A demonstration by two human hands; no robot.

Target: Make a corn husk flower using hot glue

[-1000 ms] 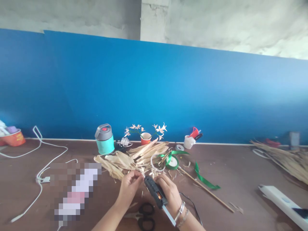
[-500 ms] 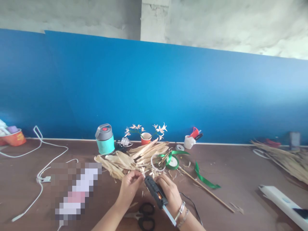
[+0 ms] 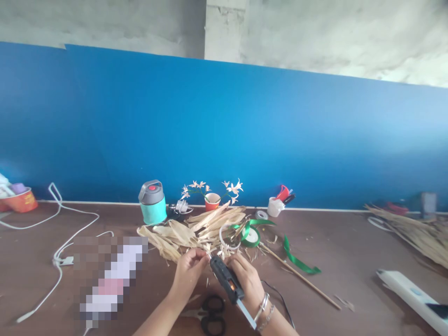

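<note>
My right hand (image 3: pixel 246 276) is wrapped round a black hot glue gun (image 3: pixel 226 279), with a pale glue stick (image 3: pixel 246 313) poking out of its back end. The gun's nozzle points up and left, right beside the fingertips of my left hand (image 3: pixel 191 270). Those left fingers are pinched together; what lies between them is too small to make out. Just beyond the fingertips is a small cream-coloured flower (image 3: pixel 207 248). Black-handled scissors (image 3: pixel 213 315) lie on the table beneath my wrists.
Dried husks (image 3: pixel 213 219) spread ahead of my hands. Right of them lie a green ribbon spool (image 3: pixel 250 236) and a thin stick (image 3: pixel 304 277). A paper cup (image 3: pixel 212 202) with flower stems, a turquoise flask (image 3: pixel 154 211) and a white pen holder (image 3: pixel 276 206) stand by the blue partition (image 3: pixel 224 130).
</note>
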